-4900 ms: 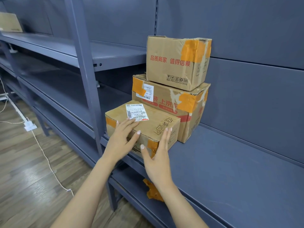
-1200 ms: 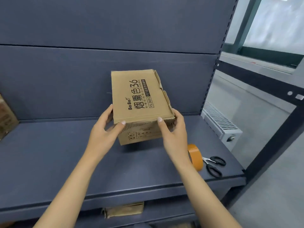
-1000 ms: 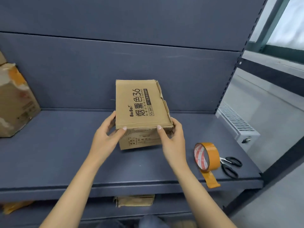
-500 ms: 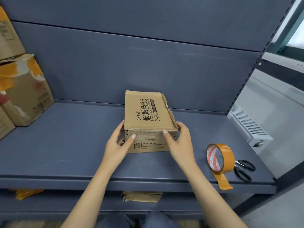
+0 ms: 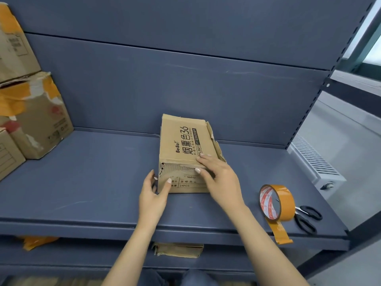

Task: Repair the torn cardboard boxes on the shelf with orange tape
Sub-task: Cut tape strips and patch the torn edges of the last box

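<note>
- The torn cardboard box (image 5: 181, 149) sits mid-shelf against the back panel, its near top edge ripped to bare corrugation and its right edge ragged.
- The right hand (image 5: 219, 176) lies flat over the near right top corner, fingers (image 5: 203, 161) spread, clasping nothing.
- The left hand (image 5: 153, 194) touches the lower left corner, fingers loose.
- An orange tape roll (image 5: 277, 203) stands on edge near the shelf (image 5: 82, 182) front, right of the box, its tail hanging over the lip.
- Black scissors (image 5: 307, 217) lie just beside it.
- Taped boxes (image 5: 35, 116) are stacked at far left.
</note>
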Tool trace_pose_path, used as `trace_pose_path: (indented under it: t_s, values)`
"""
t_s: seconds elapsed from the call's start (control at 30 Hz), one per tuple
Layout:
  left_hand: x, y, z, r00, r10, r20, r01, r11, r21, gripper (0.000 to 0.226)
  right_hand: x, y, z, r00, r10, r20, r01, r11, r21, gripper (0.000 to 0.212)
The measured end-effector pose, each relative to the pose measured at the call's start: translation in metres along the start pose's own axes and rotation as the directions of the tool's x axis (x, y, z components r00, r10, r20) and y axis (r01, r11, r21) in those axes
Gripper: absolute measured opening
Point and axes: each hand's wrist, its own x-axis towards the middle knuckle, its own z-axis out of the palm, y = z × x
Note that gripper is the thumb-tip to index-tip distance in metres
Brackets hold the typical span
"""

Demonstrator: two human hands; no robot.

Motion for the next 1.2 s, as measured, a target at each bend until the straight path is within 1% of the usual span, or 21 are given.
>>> trace_pose_path:
  t_s: [0.07, 0.1, 0.17, 0.23, 0.33, 0.43, 0.53, 0.63, 0.77, 0.83, 0.9, 1.0, 1.1, 1.2]
  values:
    - [0.002, 0.002, 0.002, 0.998, -0.059, 0.008, 0.059, 0.998, 0.004, 0.072, -0.004, 0.004, -0.004, 0.995, 0.080, -0.065, -0.074, 0.993, 0.096, 0.029]
    - [0.002, 0.005, 0.004, 0.997, -0.078, 0.029, 0.078, 0.997, -0.005, 0.070, -0.005, 0.006, -0.006, 0.989, 0.119, -0.092, -0.105, 0.984, 0.144, 0.028]
    - [0.001, 0.011, 0.011, 0.992, -0.074, 0.097, 0.082, 0.994, -0.078, 0.055, -0.006, 0.009, -0.012, 0.974, 0.199, -0.112, -0.167, 0.956, 0.241, 0.028]
    - [-0.002, 0.018, 0.018, 0.994, -0.001, 0.114, 0.017, 0.990, -0.142, 0.036, -0.007, 0.010, -0.016, 0.961, 0.256, -0.103, -0.214, 0.927, 0.309, 0.030]
    - [-0.004, 0.033, 0.027, 0.994, 0.102, 0.037, -0.093, 0.977, -0.192, 0.024, -0.010, 0.009, -0.017, 0.954, 0.286, -0.093, -0.235, 0.901, 0.364, 0.032]
    - [-0.005, 0.047, 0.027, 0.977, 0.213, -0.025, -0.214, 0.957, -0.197, 0.026, -0.019, 0.008, -0.009, 0.959, 0.274, -0.069, -0.231, 0.902, 0.364, 0.034]
    - [-0.006, 0.054, 0.022, 0.944, 0.328, -0.045, -0.331, 0.935, -0.129, 0.033, -0.028, 0.004, 0.003, 0.966, 0.259, -0.015, -0.235, 0.896, 0.378, 0.035]
    - [-0.005, 0.053, 0.017, 0.922, 0.385, -0.041, -0.387, 0.920, -0.068, 0.035, -0.031, 0.000, 0.013, 0.965, 0.259, 0.037, -0.250, 0.874, 0.415, 0.041]
    - [-0.001, 0.050, 0.010, 0.917, 0.398, -0.026, -0.399, 0.917, -0.021, 0.039, -0.023, -0.004, 0.012, 0.967, 0.256, 0.012, -0.235, 0.866, 0.441, 0.065]
    - [0.002, 0.053, 0.008, 0.915, 0.404, -0.006, -0.404, 0.914, -0.033, 0.044, -0.015, -0.006, 0.003, 0.976, 0.217, -0.029, -0.186, 0.889, 0.419, 0.069]
    - [0.007, 0.058, 0.008, 0.903, 0.428, 0.032, -0.427, 0.904, -0.022, 0.043, -0.006, -0.007, -0.006, 0.988, 0.147, -0.052, -0.119, 0.925, 0.362, 0.068]
    - [0.015, 0.064, 0.012, 0.901, 0.431, 0.052, -0.430, 0.903, -0.025, 0.039, 0.006, -0.007, -0.016, 0.996, 0.081, -0.026, -0.070, 0.948, 0.310, 0.066]
    - [0.020, 0.065, 0.015, 0.911, 0.409, 0.045, -0.407, 0.912, -0.052, 0.039, 0.011, -0.004, -0.018, 0.997, 0.070, -0.029, -0.057, 0.950, 0.307, 0.059]
    - [0.024, 0.063, 0.017, 0.912, 0.409, 0.028, -0.406, 0.911, -0.066, 0.039, 0.013, -0.003, -0.017, 0.995, 0.080, -0.065, -0.056, 0.948, 0.312, 0.055]
